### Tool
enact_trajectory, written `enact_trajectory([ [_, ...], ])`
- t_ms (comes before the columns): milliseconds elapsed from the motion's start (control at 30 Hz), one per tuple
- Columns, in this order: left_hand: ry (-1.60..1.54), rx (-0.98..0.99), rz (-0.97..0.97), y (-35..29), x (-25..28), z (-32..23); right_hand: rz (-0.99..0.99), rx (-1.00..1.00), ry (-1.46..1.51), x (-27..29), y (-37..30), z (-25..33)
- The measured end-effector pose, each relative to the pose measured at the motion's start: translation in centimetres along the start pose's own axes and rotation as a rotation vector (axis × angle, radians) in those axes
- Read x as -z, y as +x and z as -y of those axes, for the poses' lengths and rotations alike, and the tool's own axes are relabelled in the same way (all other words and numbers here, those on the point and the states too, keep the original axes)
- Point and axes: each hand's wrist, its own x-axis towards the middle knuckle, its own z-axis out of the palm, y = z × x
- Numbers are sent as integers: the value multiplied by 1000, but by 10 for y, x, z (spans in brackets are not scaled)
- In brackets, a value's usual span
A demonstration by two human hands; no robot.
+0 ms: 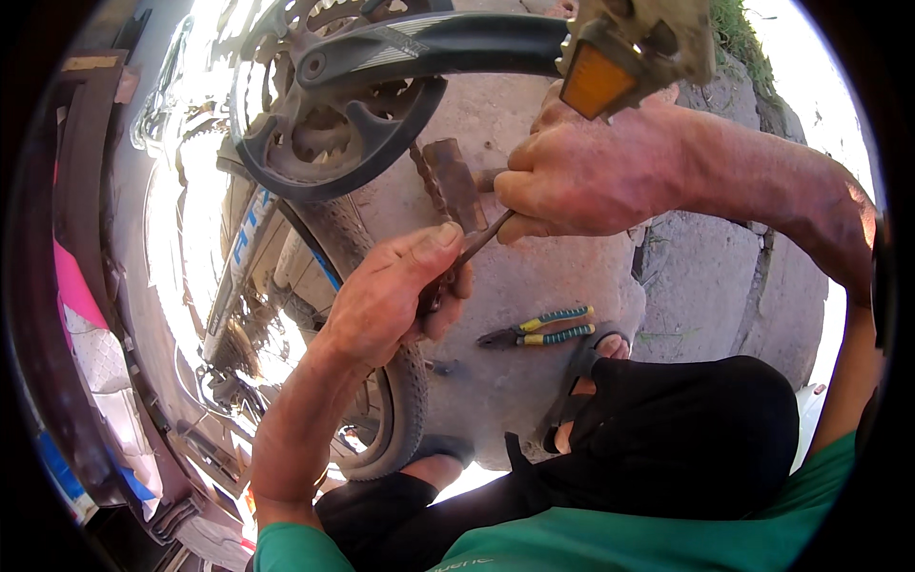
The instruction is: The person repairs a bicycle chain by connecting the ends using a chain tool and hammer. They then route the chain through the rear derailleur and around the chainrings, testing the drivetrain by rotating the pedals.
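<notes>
My left hand is closed, pinching a dark bicycle chain that hangs from the chainring. Between its thumb and fingers also sits a thin metal rod, whose far end reaches the underside of my right fist. My right hand is wrapped round the short handle of what looks like a hammer, with a rusty block-shaped head beside the chain. Just above the right hand are the black crank arm and a pedal with an orange reflector. The chain's lower end is hidden by my left fingers.
Pliers with green and yellow handles lie on the concrete ground near my sandalled foot. The bicycle's tyre stands left of them, under my left forearm. Stone slabs lie to the right. Dark boards line the left edge.
</notes>
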Motion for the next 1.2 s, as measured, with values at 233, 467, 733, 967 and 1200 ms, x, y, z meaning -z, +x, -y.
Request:
enact_trajectory([
  [233, -59, -8, -2, 1, -1, 4, -44, 85, -142, 11, 3, 0],
  [467, -65, -23, 8, 2, 0, 5, 12, 75, -181, 10, 6, -1],
  [733, -70, -17, 44, 2, 2, 3, -191, 233, -89, -7, 4, -13],
  [967, -108, -14, 34, 1, 1, 4, -304, 281, -26, -23, 7, -24],
  [1200, -96, -10, 47, 2, 0, 1, -353, 369, -20, -23, 11, -32],
])
